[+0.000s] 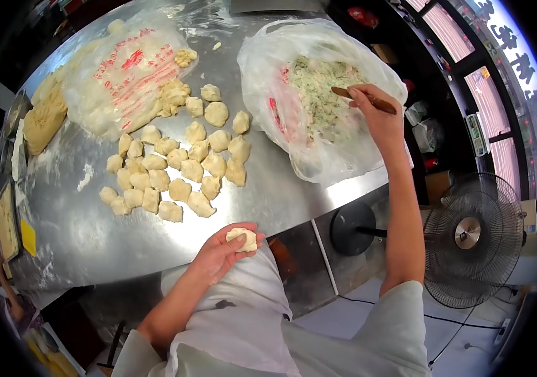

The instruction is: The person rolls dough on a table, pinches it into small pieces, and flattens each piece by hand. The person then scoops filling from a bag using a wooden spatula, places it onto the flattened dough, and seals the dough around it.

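Observation:
My left hand (226,251) is closed around a small piece of pale dough (242,239), just off the table's near edge. A brown wooden stick (375,100) is gripped in my right hand (378,119), over a large plastic-lined container (262,63) at the upper right. Inside it lies a pale green, chopped filling (325,94). Several dough pieces (192,169) are spread on the metal table (218,201) in the middle. Behind them, a plastic bag with red print (131,75) partly covers a larger mass of dough (174,94).
A tan bag (45,122) and a tray (7,221) with a yellow card (27,237) are at the far left. On the right stands a fan (468,233), with shelves behind it. At the lower left edge, a person's arm shows.

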A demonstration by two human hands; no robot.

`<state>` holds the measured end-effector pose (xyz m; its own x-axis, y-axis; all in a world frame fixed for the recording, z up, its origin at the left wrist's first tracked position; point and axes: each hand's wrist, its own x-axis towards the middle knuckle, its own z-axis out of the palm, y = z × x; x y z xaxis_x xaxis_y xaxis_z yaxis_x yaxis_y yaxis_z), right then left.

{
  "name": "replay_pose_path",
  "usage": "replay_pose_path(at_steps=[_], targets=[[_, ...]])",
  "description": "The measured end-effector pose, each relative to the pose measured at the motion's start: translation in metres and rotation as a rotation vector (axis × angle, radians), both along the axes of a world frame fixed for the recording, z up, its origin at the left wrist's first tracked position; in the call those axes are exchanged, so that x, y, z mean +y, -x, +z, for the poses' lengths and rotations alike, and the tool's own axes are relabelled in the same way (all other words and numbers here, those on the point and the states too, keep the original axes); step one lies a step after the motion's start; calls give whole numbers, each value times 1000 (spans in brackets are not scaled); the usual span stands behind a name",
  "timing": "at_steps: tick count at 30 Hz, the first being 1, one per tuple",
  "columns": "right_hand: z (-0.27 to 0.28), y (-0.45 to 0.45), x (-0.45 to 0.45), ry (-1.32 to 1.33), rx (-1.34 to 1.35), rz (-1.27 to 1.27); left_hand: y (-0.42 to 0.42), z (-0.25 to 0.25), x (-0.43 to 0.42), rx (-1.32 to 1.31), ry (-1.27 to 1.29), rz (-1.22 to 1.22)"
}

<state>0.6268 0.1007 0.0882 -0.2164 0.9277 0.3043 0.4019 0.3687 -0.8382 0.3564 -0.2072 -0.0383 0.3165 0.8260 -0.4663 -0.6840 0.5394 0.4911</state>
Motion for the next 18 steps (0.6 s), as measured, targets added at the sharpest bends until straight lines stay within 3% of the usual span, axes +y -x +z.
replay_pose_path(at_steps=[7, 18], targets=[[-3, 14, -39, -7, -21, 69, 7, -10, -8, -46, 11, 15], [-12, 20, -61, 143, 276, -103, 8, -11, -4, -54, 9, -1]])
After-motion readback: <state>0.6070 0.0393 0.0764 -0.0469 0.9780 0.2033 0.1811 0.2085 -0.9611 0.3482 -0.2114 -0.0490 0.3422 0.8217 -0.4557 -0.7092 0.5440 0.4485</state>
